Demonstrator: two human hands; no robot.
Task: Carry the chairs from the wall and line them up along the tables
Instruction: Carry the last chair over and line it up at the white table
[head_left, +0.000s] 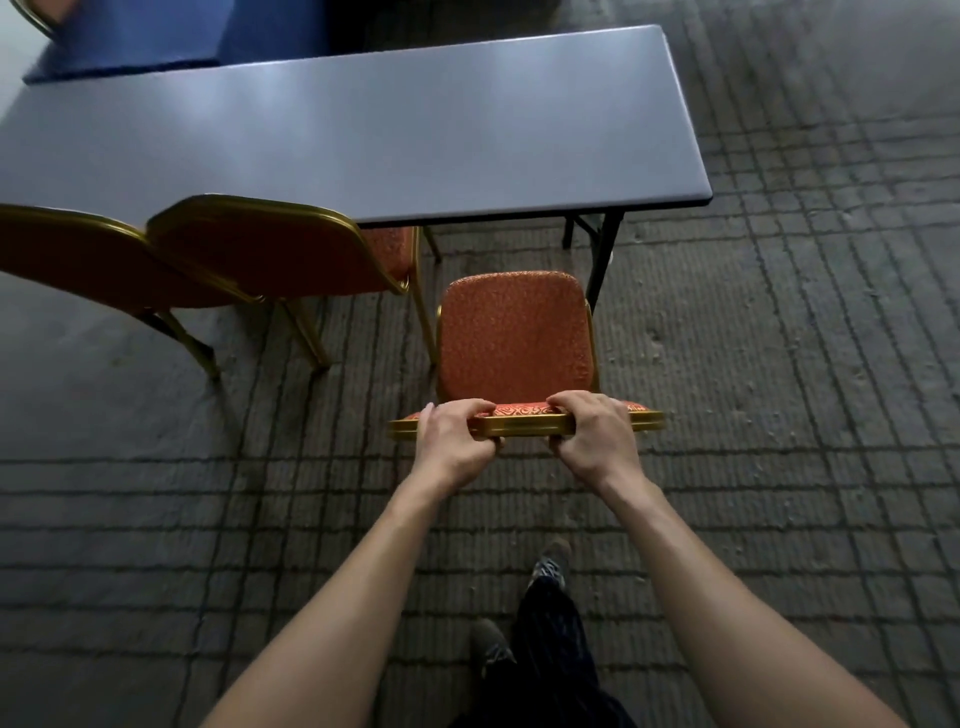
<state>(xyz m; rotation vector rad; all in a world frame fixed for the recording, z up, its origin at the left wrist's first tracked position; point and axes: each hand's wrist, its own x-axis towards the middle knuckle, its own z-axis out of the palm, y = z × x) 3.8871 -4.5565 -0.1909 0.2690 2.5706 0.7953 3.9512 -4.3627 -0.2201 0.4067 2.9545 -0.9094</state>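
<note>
The left hand and the right hand are both wrapped over the gilt top rail of the chair. The fingers curl down the front and the thumbs tuck beneath, one hand on either side of the middle. To my eye that is the sensible hold: two grips spaced along the rail keep the frame from swinging and let the person steer it square. The arms are stretched well forward, so the chair is out ahead of the body, with the shoes back clear of its legs.

The chair faces the desk, its red seat pointing at the long near edge, close to the right end and just beside the black desk leg. The seat front stops short of the edge and is not tucked under. Whether its feet are on the carpet or just off it I cannot tell, as the seat hides them.

To the left, a neighbouring chair and an end chair are drawn up to the same edge, backs toward the room; the neighbouring one's seat is partly under the top. That is the row this one is joining, I reckon. It wants pushing in, and perhaps nudging left to match their spacing, while minding the desk leg on the right.
</note>
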